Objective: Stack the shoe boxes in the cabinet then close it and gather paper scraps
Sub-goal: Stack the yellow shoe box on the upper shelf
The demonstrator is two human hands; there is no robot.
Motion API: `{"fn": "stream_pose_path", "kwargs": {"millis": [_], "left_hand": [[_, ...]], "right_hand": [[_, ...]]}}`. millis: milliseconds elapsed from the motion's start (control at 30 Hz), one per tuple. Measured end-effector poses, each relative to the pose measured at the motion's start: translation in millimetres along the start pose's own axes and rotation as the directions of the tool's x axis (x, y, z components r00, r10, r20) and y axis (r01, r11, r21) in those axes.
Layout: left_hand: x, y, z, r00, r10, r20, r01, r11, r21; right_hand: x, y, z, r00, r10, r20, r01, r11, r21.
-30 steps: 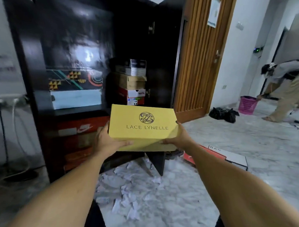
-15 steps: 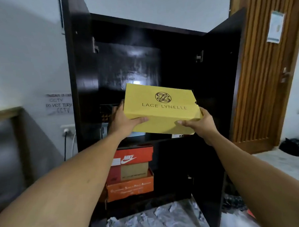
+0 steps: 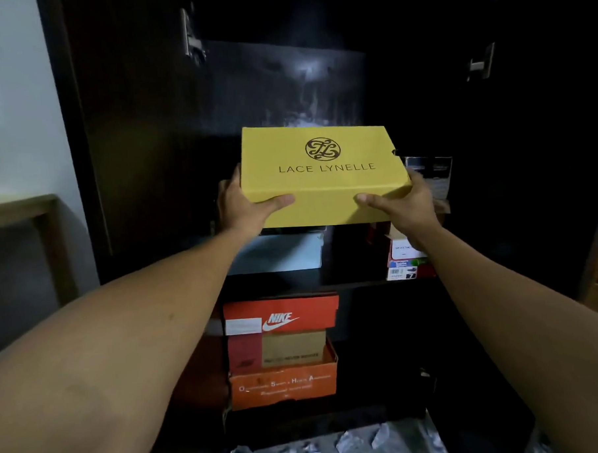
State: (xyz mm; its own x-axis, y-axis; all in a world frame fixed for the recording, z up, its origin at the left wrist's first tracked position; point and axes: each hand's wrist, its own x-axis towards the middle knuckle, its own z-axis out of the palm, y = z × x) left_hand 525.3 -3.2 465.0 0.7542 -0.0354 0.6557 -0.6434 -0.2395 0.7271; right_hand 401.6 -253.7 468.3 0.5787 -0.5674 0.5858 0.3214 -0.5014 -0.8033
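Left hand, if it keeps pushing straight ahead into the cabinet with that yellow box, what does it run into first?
Probably nothing close: the left hand points over the pale blue box into dark shelf space, so the cabinet back panel seems first, though depth is unclear.

- Both bare forearms reached forward and up, converging toward the centre
- The left hand [image 3: 243, 204] gripped at the left, thumb pointing right
- The right hand [image 3: 404, 204] mirrored it, thumb pointing left, fingers hidden from view

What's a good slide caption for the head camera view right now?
Both hands, left hand and right hand, lift a yellow shoe box toward the open dark cabinet above stacked boxes.
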Motion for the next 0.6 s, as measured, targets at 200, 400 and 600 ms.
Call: {"fn": "stream_pose_path", "kwargs": {"millis": [200, 400, 600], "left_hand": [[31, -5, -6, 0.994, 0.03, -0.105, -0.026, 0.999, 0.037], [60, -15, 14, 0.981, -0.02, -0.192, 0.042, 0.993, 0.107], [82, -42, 40, 0.974, -0.036, -0.222, 0.087, 0.97, 0.227]], "right_hand": [[40, -3, 30, 0.996, -0.059, 0.062, 0.058, 0.998, 0.007], [77, 24, 71, 0.997, -0.011, -0.083, 0.012, 1.0, 0.02], [107, 61, 104, 0.998, 0.039, -0.044, -0.036, 0.998, 0.056]]}}
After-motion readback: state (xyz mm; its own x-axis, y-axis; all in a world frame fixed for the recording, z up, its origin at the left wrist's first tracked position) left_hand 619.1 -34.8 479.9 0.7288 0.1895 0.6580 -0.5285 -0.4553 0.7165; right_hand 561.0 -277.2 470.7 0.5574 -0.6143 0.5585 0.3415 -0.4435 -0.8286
